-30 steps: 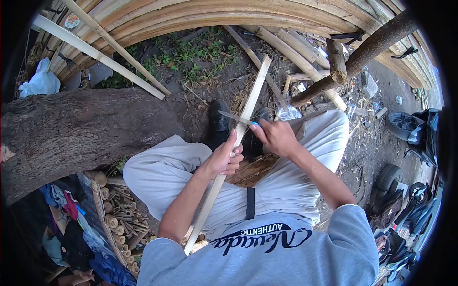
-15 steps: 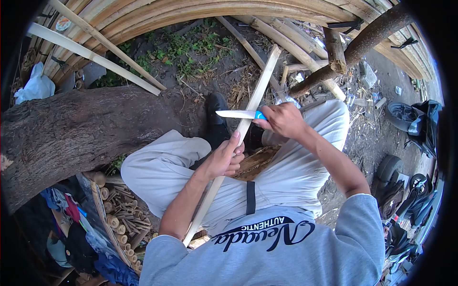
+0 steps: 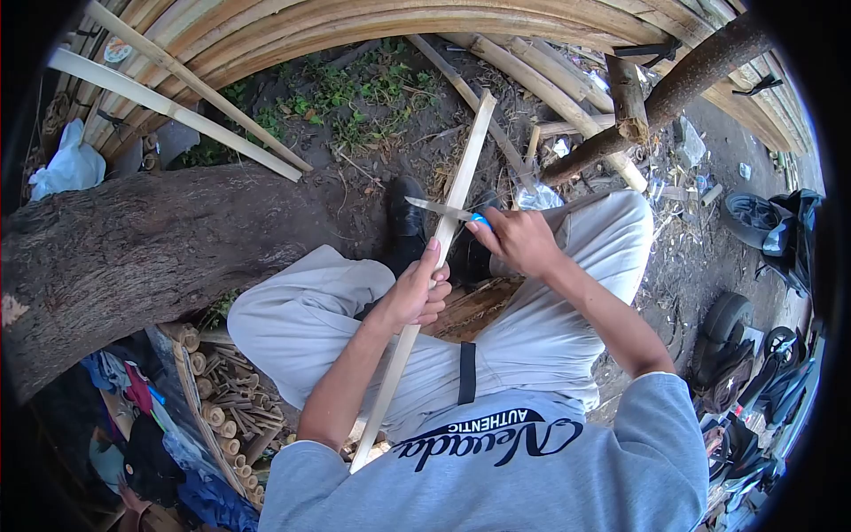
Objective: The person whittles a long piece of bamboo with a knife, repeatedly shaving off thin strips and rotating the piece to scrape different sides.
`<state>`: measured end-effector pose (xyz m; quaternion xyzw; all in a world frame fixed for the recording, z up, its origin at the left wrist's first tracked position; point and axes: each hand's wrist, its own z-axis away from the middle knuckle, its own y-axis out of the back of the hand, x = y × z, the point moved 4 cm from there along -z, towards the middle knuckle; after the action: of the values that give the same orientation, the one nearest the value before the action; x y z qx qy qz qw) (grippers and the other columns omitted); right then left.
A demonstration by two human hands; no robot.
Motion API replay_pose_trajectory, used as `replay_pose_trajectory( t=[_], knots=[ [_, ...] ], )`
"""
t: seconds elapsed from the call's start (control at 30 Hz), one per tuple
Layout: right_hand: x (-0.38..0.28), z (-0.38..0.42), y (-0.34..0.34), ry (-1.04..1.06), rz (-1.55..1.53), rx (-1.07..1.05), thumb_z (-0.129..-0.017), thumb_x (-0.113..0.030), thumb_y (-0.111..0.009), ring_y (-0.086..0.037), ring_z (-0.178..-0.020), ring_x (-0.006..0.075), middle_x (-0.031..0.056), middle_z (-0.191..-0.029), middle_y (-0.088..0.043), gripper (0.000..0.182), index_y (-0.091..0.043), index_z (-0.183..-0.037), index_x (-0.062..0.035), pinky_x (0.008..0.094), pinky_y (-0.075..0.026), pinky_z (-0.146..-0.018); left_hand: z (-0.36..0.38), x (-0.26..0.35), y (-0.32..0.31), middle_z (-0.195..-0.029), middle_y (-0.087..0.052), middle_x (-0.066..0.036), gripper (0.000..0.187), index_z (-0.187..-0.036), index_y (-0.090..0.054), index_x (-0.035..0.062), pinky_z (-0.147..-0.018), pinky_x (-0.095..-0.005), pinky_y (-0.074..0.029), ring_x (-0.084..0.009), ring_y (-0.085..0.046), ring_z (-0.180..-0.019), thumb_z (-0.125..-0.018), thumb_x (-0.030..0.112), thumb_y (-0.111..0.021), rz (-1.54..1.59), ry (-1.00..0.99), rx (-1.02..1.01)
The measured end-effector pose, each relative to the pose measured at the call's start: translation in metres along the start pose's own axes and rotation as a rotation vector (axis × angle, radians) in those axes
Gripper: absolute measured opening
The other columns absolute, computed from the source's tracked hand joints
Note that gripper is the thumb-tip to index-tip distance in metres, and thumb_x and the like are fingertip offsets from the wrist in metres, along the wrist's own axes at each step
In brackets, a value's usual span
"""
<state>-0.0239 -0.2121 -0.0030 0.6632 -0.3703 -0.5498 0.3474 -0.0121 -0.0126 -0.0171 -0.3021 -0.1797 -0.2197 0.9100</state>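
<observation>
A long pale wooden strip [image 3: 462,182] slants from the ground in front of me back across my lap. My left hand [image 3: 415,293] is closed round its middle, the thumb lying along it. My right hand [image 3: 519,239] grips the blue handle of a knife [image 3: 441,209], with the thumb against the handle. The blade points left and crosses the strip a little beyond my left hand; whether its edge bites into the wood cannot be made out.
A thick tree trunk [image 3: 160,257] lies at the left. Long bamboo strips [image 3: 355,22] span the far side. Poles [image 3: 541,84] and a branch [image 3: 674,93] stand ahead to the right. Cut pieces [image 3: 232,395] fill a container at lower left. Wheels [image 3: 749,217] are at right.
The strip's far end has swung left. The knife has tilted, its tip now farther ahead, and my right hand has shifted slightly left and nearer my body. Both hands keep their hold.
</observation>
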Motion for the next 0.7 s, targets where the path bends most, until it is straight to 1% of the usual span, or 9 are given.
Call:
replay_pose_trajectory(
  t=[0.03, 0.2, 0.3, 0.37, 0.4, 0.47, 0.57, 0.63, 0.7],
  knots=[
    [-0.01, 0.002, -0.001, 0.018, -0.046, -0.079, -0.099, -0.042, -0.057, -0.062, -0.05, 0.0349, 0.0145, -0.057, -0.061, 0.041, -0.06, -0.078, -0.0063, 0.0442, -0.048, -0.045, 0.001, -0.002, 0.0, -0.056, -0.021, 0.01, 0.061, -0.078, -0.035, 0.0166, -0.033, -0.021, -0.017, -0.0017, -0.016, -0.04, -0.097, 0.074, -0.027, 0.002, 0.003, 0.003],
    [-0.023, -0.001, 0.017, 0.099, -0.066, -0.112, -0.098, -0.044, -0.058, -0.062, -0.049, 0.0327, 0.012, -0.056, -0.061, 0.043, -0.06, -0.074, -0.0074, 0.0422, -0.048, -0.045, 0.009, -0.001, -0.008, -0.058, -0.02, 0.009, 0.059, -0.082, -0.035, 0.0151, -0.039, -0.0237, -0.015, -0.003, -0.017, -0.042, -0.099, 0.071, -0.027, -0.063, -0.038, -0.013],
    [-0.015, -0.007, 0.029, 0.224, 0.002, -0.097, -0.096, -0.047, -0.06, -0.06, -0.047, 0.03, 0.0091, -0.055, -0.06, 0.046, -0.059, -0.072, -0.0082, 0.0409, -0.046, -0.044, 0.013, -0.002, -0.011, -0.058, -0.021, 0.009, 0.057, -0.08, -0.036, 0.0165, -0.036, -0.0214, -0.017, -0.0023, -0.017, -0.042, -0.101, 0.069, -0.025, -0.076, -0.051, -0.05],
    [-0.007, -0.008, 0.028, 0.389, 0.065, -0.128, -0.094, -0.05, -0.061, -0.058, -0.045, 0.0278, 0.0066, -0.054, -0.058, 0.047, -0.057, -0.07, -0.0088, 0.0404, -0.044, -0.043, 0.018, -0.002, -0.016, -0.058, -0.021, 0.01, 0.056, -0.081, -0.035, 0.0166, -0.036, -0.0214, -0.017, -0.0023, -0.017, -0.042, -0.101, 0.068, -0.024, -0.102, -0.042, -0.066],
    [0.002, -0.008, 0.025, 0.406, 0.09, -0.08, -0.094, -0.051, -0.061, -0.057, -0.044, 0.0292, 0.0074, -0.054, -0.057, 0.049, -0.056, -0.071, -0.0087, 0.0417, -0.044, -0.043, 0.017, -0.003, -0.016, -0.058, -0.021, 0.01, 0.057, -0.08, -0.035, 0.0168, -0.036, -0.0214, -0.017, -0.0022, -0.016, -0.042, -0.101, 0.069, -0.024, -0.107, -0.046, -0.063],
    [0.047, -0.024, 0.025, 0.226, 0.116, 0.034, -0.095, -0.05, -0.06, -0.059, -0.047, 0.0316, 0.0095, -0.053, -0.056, 0.048, -0.057, -0.071, -0.0088, 0.0424, -0.045, -0.044, 0.018, -0.009, -0.015, -0.058, -0.021, 0.01, 0.057, -0.08, -0.035, 0.0169, -0.036, -0.0214, -0.017, -0.0021, -0.016, -0.042, -0.101, 0.069, -0.024, -0.102, -0.027, -0.052],
    [0.138, -0.039, 0.022, -0.259, 0.215, 0.052, -0.101, -0.053, -0.047, -0.065, -0.062, 0.0402, 0.0209, -0.064, -0.063, 0.055, -0.065, -0.079, -0.0057, 0.0484, -0.052, -0.056, 0.013, -0.017, -0.016, -0.058, -0.021, 0.01, 0.057, -0.078, -0.034, 0.0171, -0.036, -0.0213, -0.017, -0.0017, -0.016, -0.042, -0.101, 0.068, -0.024, -0.101, 0.024, -0.047],
    [0.137, -0.036, 0.019, -0.334, 0.157, 0.084, -0.102, -0.051, -0.046, -0.066, -0.068, 0.0422, 0.0227, -0.064, -0.062, 0.054, -0.065, -0.081, -0.0042, 0.05, -0.053, -0.061, 0.006, -0.015, -0.018, -0.058, -0.021, 0.01, 0.058, -0.078, -0.034, 0.0171, -0.036, -0.0211, -0.017, -0.0015, -0.015, -0.042, -0.1, 0.069, -0.024, -0.067, 0.073, -0.089],
    [0.111, -0.025, 0.008, -0.374, -0.088, 0.083, -0.102, -0.05, -0.048, -0.065, -0.071, 0.0443, 0.024, -0.063, -0.061, 0.054, -0.065, -0.082, -0.0027, 0.0519, -0.051, -0.064, 0.003, -0.013, -0.015, -0.058, -0.021, 0.01, 0.058, -0.078, -0.035, 0.017, -0.036, -0.0214, -0.016, -0.0017, -0.015, -0.041, -0.1, 0.07, -0.025, -0.087, 0.061, -0.045]
  ],
)
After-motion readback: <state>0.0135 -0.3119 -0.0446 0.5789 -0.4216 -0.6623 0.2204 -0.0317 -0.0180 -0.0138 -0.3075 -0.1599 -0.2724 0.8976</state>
